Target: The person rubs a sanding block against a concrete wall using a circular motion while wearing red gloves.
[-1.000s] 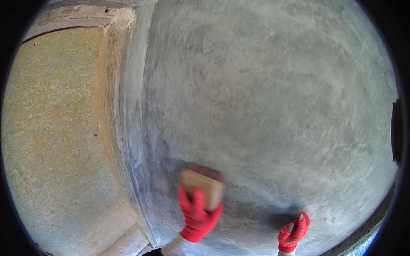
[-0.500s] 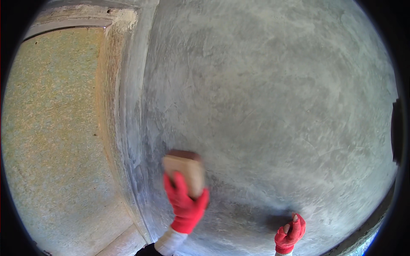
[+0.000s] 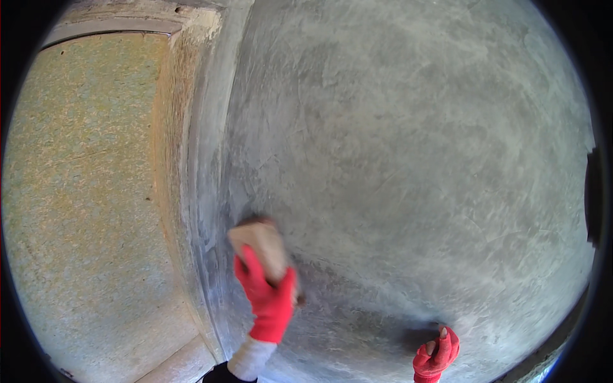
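Note:
My left hand (image 3: 265,293), in a red glove, grips a pale wooden block (image 3: 262,246) from below. A darker brown layer shows along the block's wall side, blurred by motion; whether it is bristle or an abrasive sheet I cannot tell. The block lies against the grey plastered wall (image 3: 396,159), tilted to the left. Lower right, my right hand (image 3: 437,354), in a red glove with bare fingertips showing, is closed close to the wall. What it holds, if anything, is hidden. A dark shadow falls on the plaster beside it.
Left of the plaster runs a worn frame (image 3: 172,127) with a grey raised strip (image 3: 214,115). A mottled yellow-green panel (image 3: 96,179) fills the far left. A dark object (image 3: 592,198) stands at the right rim, above a sill-like edge (image 3: 549,357).
My left hand has slid the wooden block left, nearer the frame, and the block leans further left. My right hand stays nearly in place. The view has shifted slightly.

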A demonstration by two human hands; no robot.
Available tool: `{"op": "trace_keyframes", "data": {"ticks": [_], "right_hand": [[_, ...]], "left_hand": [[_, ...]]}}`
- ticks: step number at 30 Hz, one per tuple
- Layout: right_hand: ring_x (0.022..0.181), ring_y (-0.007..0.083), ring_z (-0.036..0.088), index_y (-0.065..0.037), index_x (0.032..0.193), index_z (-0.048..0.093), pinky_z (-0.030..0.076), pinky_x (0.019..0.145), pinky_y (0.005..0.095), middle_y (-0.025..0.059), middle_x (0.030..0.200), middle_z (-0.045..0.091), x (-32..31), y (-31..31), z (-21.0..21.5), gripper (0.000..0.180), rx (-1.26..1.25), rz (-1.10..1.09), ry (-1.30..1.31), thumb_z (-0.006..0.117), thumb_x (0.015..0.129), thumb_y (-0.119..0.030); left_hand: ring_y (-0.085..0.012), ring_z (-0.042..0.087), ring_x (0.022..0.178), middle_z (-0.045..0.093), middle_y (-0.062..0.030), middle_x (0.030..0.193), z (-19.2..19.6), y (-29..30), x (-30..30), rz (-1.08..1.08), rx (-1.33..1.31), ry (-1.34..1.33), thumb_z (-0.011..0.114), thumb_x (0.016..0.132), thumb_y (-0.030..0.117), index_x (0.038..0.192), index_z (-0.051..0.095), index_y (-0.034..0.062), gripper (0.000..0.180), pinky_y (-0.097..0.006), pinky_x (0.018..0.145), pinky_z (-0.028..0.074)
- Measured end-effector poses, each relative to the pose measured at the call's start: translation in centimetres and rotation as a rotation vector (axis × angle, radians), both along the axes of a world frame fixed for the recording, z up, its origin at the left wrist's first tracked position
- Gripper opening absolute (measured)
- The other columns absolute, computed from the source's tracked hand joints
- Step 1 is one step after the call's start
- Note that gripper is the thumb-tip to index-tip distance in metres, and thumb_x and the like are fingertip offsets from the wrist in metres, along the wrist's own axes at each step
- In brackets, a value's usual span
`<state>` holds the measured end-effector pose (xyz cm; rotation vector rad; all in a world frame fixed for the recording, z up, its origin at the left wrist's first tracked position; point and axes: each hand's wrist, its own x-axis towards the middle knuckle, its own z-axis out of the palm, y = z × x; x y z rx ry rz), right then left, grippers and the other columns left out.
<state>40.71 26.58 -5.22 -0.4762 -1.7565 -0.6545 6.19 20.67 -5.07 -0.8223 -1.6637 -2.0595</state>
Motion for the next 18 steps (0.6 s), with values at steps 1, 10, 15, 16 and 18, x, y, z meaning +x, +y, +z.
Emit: {"op": "trace_keyframes", "data": {"ticks": [1,10,15,16,18], "right_hand": [[0.077,0.0253,0.054,0.000,0.126,0.049,0.044,0.071,0.0374,0.0172,0.107,0.061,0.2,0.0,0.1,0.045,0.016,-0.031,0.004,0.048,0.082,-0.010],[0.079,0.0239,0.053,0.000,0.127,0.049,0.044,0.071,0.0356,0.0164,0.106,0.061,-0.4,-0.2,-0.2,0.047,-0.015,-0.074,-0.001,0.048,0.082,-0.012],[0.077,0.0231,0.051,0.000,0.128,0.049,0.043,0.071,0.0347,0.0157,0.107,0.060,0.2,-0.2,-0.3,0.047,-0.030,-0.086,0.064,0.048,0.083,-0.013],[0.077,0.0231,0.051,0.000,0.128,0.049,0.043,0.071,0.0347,0.0157,0.107,0.060,0.1,-0.2,-0.3,0.047,-0.034,-0.080,0.066,0.048,0.083,-0.013],[0.076,0.0228,0.051,0.000,0.127,0.049,0.043,0.070,0.0347,0.0160,0.110,0.059,-0.1,0.1,-0.4,0.046,0.014,-0.094,0.028,0.047,0.083,-0.014]], "left_hand": [[-0.0442,0.031,0.127,0.019,-0.0281,0.142,-0.7,0.1,-1.2,0.004,-0.007,0.001,0.077,0.070,0.021,0.148,0.016,0.0133,0.099,-0.050,0.101,0.032],[-0.0424,0.032,0.126,0.020,-0.0260,0.142,-2.9,-2.0,2.9,0.020,-0.086,0.237,0.077,0.069,0.021,0.148,0.014,0.0136,0.101,-0.050,0.098,0.035],[-0.0435,0.036,0.124,0.024,-0.0274,0.140,1.4,-0.6,-0.5,0.073,-0.084,0.385,0.077,0.068,0.019,0.148,0.015,0.0133,0.101,-0.050,0.098,0.036],[-0.0433,0.036,0.124,0.024,-0.0276,0.140,0.1,-0.2,-1.8,0.059,-0.033,0.173,0.077,0.068,0.019,0.147,0.017,0.0127,0.100,-0.050,0.098,0.036],[-0.0432,0.036,0.123,0.024,-0.0279,0.140,-3.1,0.3,-3.5,0.049,0.016,-0.031,0.077,0.068,0.018,0.147,0.019,0.0122,0.099,-0.049,0.098,0.036]]}}
